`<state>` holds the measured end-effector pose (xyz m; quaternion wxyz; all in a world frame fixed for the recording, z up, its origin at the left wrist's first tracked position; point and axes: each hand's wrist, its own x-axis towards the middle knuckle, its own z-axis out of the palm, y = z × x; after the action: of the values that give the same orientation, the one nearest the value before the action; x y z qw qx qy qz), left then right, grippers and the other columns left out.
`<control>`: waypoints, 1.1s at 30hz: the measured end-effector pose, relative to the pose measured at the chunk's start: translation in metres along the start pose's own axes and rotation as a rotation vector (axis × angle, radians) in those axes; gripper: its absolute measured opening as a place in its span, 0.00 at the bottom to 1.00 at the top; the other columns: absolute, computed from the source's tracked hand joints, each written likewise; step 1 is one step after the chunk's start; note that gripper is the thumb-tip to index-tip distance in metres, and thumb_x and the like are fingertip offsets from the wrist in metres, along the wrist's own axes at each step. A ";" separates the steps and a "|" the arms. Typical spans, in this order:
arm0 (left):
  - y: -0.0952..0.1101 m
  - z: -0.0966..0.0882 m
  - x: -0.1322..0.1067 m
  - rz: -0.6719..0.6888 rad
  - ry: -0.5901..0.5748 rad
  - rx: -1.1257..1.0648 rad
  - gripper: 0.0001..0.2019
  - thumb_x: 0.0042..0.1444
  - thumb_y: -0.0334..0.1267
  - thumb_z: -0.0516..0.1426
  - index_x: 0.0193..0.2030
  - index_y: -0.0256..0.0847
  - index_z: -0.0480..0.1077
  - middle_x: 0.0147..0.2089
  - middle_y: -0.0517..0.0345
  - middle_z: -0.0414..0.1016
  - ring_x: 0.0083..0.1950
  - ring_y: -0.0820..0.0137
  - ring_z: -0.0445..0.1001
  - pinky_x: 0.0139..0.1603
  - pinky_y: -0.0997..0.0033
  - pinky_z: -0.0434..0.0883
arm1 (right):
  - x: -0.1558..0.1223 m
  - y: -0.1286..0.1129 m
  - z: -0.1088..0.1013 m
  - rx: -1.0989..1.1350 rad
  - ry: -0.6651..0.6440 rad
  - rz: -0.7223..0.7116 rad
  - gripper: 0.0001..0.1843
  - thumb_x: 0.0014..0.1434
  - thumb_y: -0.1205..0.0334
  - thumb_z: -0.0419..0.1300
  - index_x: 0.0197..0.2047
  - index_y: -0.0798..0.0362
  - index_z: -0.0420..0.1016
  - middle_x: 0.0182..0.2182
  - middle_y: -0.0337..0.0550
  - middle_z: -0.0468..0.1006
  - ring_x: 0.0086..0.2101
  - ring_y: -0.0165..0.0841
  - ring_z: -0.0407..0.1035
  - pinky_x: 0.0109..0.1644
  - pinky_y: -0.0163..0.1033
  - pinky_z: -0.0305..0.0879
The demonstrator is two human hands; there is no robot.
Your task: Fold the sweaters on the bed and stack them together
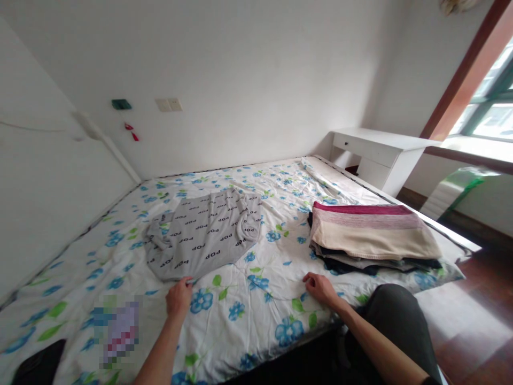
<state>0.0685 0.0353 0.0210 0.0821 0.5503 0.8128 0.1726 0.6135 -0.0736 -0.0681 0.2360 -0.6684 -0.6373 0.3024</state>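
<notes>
A grey long-sleeved shirt (208, 230) printed with "POP" lies spread on a flowered bedsheet (240, 289), its sleeves folded inward. At its near edge, my left hand (179, 297) has its fingers closed on the hem. My right hand (319, 289) is apart from the shirt, just above or on the sheet, with its fingers curled and nothing visible in them. Close to it on the right is a stack of folded clothes (372, 238), with a maroon, pink and cream striped piece on top and darker pieces beneath.
A black phone-like object (40, 363) lies at the bed's near left corner, beside a blurred purple item (120, 334). My bent knee (401, 321) is at the right edge. Beyond the bed stand a white desk (380, 152) and a green-and-white wrapped package (452, 190) by the window.
</notes>
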 end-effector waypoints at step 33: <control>0.069 0.009 -0.307 0.320 -0.628 -0.499 0.12 0.59 0.51 0.65 0.46 0.54 0.80 0.62 0.44 0.79 0.71 0.45 0.72 0.73 0.49 0.67 | -0.001 -0.022 -0.020 0.108 0.244 -0.290 0.19 0.67 0.65 0.54 0.50 0.47 0.87 0.67 0.50 0.75 0.66 0.45 0.67 0.74 0.51 0.61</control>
<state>0.2483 -0.2229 0.0215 0.4284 0.6585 0.5862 0.1983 0.6123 -0.0720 -0.0385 0.3880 -0.5877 -0.6764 0.2159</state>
